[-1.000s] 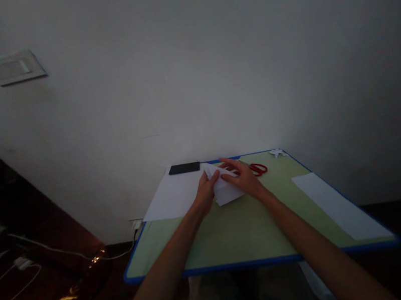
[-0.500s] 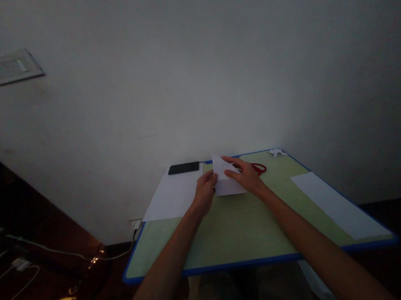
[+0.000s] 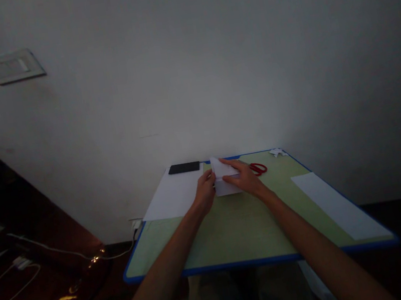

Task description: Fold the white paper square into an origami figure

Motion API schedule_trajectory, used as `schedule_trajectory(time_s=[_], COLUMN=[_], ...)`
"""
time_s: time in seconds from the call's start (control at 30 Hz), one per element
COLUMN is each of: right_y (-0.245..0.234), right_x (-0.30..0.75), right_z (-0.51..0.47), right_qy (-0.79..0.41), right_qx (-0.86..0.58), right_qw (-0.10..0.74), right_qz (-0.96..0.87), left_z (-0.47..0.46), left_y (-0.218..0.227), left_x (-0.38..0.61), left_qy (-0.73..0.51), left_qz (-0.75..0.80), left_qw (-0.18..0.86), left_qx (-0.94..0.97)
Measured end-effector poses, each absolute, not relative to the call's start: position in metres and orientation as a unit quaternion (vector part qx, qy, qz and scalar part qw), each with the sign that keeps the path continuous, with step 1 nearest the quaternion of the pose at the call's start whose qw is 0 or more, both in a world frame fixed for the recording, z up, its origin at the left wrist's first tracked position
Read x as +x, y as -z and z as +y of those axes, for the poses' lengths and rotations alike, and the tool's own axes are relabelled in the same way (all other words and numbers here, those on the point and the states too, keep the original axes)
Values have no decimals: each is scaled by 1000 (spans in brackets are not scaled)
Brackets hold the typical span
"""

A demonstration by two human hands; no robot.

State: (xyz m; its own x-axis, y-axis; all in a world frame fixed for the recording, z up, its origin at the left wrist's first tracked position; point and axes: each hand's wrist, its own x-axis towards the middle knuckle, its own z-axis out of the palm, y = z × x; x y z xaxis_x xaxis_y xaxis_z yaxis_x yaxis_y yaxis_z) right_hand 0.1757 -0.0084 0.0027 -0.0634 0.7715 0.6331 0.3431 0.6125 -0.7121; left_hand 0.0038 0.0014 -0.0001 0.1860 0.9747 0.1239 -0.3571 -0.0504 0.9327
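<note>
A small folded sheet of white paper (image 3: 226, 186) is held up off the table between both hands, its upper flap bent along a crease. My left hand (image 3: 205, 188) grips its left edge, thumb and fingers pinched together. On the right side, my right hand (image 3: 244, 176) has its thumb on the front and its fingers along the upper edge, closed on the paper. Red-handled scissors (image 3: 259, 168) lie just beyond the right hand, their blades mostly hidden behind it.
The green table (image 3: 237, 235) has a blue rim and stands against the wall. A black phone (image 3: 184, 168) rests on a white sheet (image 3: 166, 201) at the left. At the right are a paper strip (image 3: 336, 204) and a white paper cutout (image 3: 278, 152). Cables (image 3: 60, 251) run at the left.
The paper's upper flap has come down lower and flatter. My right hand has shifted slightly left with it, showing more of the scissors. My left hand stays nearly in place.
</note>
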Motion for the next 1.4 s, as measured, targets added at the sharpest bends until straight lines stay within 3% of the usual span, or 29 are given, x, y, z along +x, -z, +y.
schedule_trajectory(time_s=[0.27,0.73,1.4], right_y=[3,1,3], right_x=[178,175,175], right_z=[-1,-5,-11], right_qy=[-213,-106,-88], right_qx=[-419,-439,-397], right_qw=[550,573,497], right_qz=[-691,-684,-767], left_z=[-4,1,1], left_y=[-5,4,-3], left_x=[0,0,4], left_qy=[-547,-541,-548], left_qz=[350,394,349], left_qw=[571,549,623], left_qx=[502,501,435])
